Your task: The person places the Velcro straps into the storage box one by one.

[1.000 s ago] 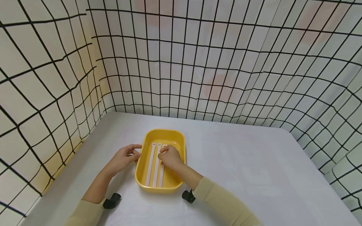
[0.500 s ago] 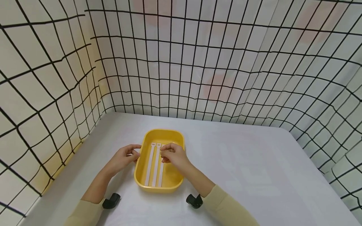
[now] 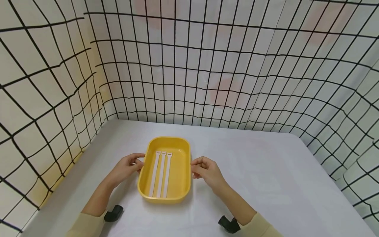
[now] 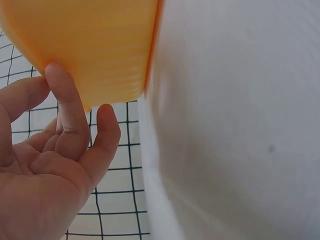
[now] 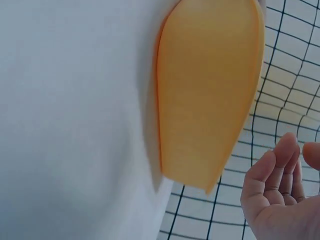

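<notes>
A yellow rectangular tray (image 3: pixel 180 176) with rounded corners stands on the white table. Inside, on its left half, lie three flat white straps with slotted heads, side by side: the left strap (image 3: pixel 154 174), the middle strap (image 3: pixel 161 174) and the right strap (image 3: pixel 167 174). Their heads point away from me. My left hand (image 3: pixel 125 168) is at the tray's left side, loosely bent, a fingertip touching the outer wall (image 4: pixel 107 45) in the left wrist view. Just beyond the tray's right rim is my right hand (image 3: pixel 208 172), fingers relaxed and holding nothing.
White table surface (image 3: pixel 251 177) stretches to the right of the tray. Black grid netting (image 3: pixel 189 72) over pale walls encloses the table at the back and sides. A small black device sits at the left wrist (image 3: pixel 113 214) and another at the right wrist (image 3: pixel 229 224).
My right hand has come out of the tray and moved right, past its rim. The right strap, partly covered before, now shows whole. My left hand stays at the tray's left side.
</notes>
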### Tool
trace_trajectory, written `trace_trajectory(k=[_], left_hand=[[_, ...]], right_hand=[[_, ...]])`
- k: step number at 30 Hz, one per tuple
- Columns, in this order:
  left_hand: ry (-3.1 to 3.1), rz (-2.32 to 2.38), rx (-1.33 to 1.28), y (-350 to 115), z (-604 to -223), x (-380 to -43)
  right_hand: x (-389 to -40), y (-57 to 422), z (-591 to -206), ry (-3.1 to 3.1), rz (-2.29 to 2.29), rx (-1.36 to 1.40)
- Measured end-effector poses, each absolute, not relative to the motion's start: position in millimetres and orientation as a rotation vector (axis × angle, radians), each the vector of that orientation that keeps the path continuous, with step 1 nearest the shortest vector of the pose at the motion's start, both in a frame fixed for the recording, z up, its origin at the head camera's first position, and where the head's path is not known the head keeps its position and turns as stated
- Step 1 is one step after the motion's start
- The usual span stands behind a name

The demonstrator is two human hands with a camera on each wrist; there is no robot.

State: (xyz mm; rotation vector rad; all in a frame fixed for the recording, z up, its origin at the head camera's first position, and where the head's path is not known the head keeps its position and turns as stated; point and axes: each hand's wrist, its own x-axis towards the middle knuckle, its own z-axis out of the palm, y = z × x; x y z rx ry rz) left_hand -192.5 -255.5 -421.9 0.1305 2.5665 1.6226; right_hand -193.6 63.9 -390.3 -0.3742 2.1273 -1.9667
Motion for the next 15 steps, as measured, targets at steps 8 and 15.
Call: trace_trajectory(k=[8,15], left_hand=[[2.629,1.534,0.125,-252,-419,-192],[2.728,1.455,0.118,-253,-412,-186]], right_hand=[[-193,110,-390,2.216,-1.971,-0.291],[-196,150,-391,2.313,-1.934,-0.114]])
